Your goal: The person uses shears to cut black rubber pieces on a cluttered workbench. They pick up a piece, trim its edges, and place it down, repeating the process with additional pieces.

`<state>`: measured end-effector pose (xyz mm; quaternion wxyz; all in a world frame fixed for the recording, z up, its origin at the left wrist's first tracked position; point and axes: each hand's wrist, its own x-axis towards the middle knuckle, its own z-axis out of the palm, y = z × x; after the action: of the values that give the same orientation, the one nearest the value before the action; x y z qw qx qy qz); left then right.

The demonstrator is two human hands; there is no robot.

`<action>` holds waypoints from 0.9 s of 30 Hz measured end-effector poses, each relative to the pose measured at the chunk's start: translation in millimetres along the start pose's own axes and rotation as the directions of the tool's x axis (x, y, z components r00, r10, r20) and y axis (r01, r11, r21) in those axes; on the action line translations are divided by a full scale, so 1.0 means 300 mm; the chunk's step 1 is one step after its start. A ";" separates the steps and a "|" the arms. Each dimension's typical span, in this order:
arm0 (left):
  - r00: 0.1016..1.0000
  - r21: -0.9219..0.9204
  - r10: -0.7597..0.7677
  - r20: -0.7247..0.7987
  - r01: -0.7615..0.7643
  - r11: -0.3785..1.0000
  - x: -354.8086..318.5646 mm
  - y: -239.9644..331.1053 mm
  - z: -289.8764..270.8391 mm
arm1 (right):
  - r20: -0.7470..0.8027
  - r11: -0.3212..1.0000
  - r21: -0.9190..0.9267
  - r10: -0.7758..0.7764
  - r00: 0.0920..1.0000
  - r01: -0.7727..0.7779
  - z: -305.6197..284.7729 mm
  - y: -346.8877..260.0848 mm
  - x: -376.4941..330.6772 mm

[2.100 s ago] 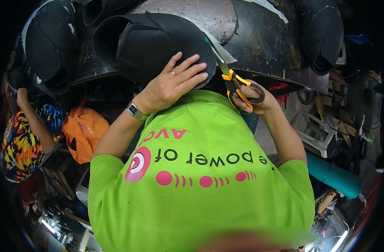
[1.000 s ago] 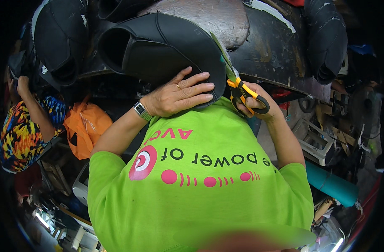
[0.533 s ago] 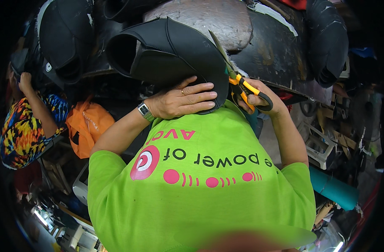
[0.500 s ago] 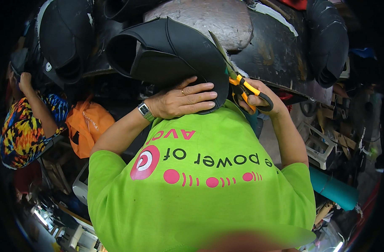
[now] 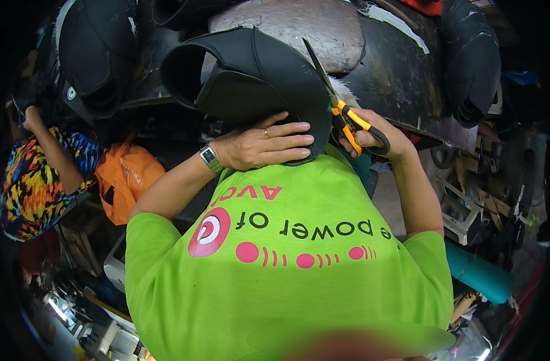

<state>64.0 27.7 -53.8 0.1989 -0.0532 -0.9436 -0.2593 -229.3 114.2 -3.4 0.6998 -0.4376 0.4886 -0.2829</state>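
A black boot upper, smooth and leather-like, is in front of my chest, its wide opening facing left. My left hand holds its near edge, fingers stretched over the surface and the thumb hidden. In my right hand are scissors with yellow and black handles. Their blades point up and away along the right edge of the upper. White fluffy lining shows beside the blades. How far the blades are apart is hard to make out.
Beyond the upper stands a dark worktable bearing a worn board. More black uppers lie at left and right. An orange bag hangs left, near another person's patterned sleeve. A teal roll is at right.
The boot upper has shifted slightly to the right and turned a little. The scissor handles have moved slightly, and more white lining shows beside the blades. My left hand has barely moved.
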 end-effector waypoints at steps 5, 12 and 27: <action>1.000 0.014 0.006 0.008 -0.006 1.000 -0.004 0.001 -0.004 | -0.060 0.999 -0.017 0.037 0.998 -0.038 -0.009 0.003 -0.010; 1.000 -0.021 -0.009 0.017 0.010 1.000 -0.004 -0.001 0.003 | -0.086 0.990 -0.059 0.125 0.989 -0.130 -0.021 -0.017 -0.024; 0.999 0.012 0.025 0.042 -0.025 1.000 -0.008 -0.015 0.000 | -0.077 0.997 -0.049 0.064 0.995 -0.068 -0.044 -0.038 0.009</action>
<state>65.4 23.9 -57.0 0.1826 -0.0691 -0.9485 -0.2496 -240.1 102.2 3.7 0.6784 -0.4280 0.5360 -0.2633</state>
